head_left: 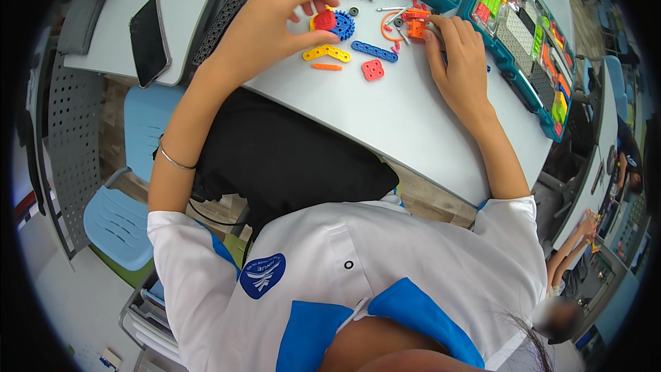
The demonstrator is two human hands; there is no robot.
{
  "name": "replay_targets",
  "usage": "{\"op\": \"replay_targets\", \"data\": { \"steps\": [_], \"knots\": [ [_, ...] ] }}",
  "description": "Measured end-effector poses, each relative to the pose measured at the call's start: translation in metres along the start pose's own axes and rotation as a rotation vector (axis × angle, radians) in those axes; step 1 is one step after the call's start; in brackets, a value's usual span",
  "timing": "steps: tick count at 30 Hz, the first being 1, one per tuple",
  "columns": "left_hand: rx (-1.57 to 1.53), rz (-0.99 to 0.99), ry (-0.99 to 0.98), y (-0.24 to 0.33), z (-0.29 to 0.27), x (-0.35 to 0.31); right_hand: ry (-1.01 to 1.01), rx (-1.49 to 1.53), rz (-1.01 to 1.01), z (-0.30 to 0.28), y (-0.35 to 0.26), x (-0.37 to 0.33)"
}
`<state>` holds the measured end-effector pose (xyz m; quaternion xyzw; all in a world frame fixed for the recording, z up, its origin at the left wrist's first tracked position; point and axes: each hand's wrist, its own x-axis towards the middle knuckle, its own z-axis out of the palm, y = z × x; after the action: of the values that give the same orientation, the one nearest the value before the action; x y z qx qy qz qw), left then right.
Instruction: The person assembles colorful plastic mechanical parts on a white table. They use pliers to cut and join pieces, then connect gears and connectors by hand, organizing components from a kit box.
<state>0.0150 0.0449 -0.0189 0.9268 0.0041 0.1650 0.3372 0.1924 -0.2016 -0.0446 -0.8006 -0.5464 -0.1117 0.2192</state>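
Pinching a small red piece [325, 21] against a blue gear [342, 26] near the far edge of the desk [385, 110], the left hand [265, 24] had its fingers closed on that piece, and the build looked barely begun. The right hand [460, 62] rested with its fingers curled narrowly on an orange assembly [416, 25], though whether they truly gripped it I could not tell. A yellow bar [326, 52], a blue strip [374, 51], a red square plate [372, 69] and the teal parts trays [513, 69] lay unjoined, so most of the assembling seemed left.
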Motion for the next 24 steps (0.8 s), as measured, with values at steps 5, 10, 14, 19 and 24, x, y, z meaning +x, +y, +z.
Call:
{"op": "replay_targets", "data": {
  "steps": [5, 10, 14, 19, 24],
  "knots": [
    [0.222, 0.191, 0.034, 0.003, 0.014, 0.011, 0.082, -0.121, -0.125, -0.002, -0.001, -0.002],
    [0.18, 0.117, -0.024, -0.003, 0.017, 0.01, 0.1, 0.01, -0.242, -0.001, -0.028, -0.005],
    [0.193, 0.142, 0.017, 0.0, 0.015, 0.008, 0.025, 0.092, -0.286, 0.006, -0.042, -0.005],
    [0.126, 0.321, -0.005, 0.029, 0.008, 0.001, -0.015, 0.149, -0.345, 0.01, -0.041, -0.01],
    [0.088, 0.368, -0.223, 0.026, 0.03, -0.015, -0.034, 0.204, -0.316, 0.011, -0.037, -0.013]
  ]
}}
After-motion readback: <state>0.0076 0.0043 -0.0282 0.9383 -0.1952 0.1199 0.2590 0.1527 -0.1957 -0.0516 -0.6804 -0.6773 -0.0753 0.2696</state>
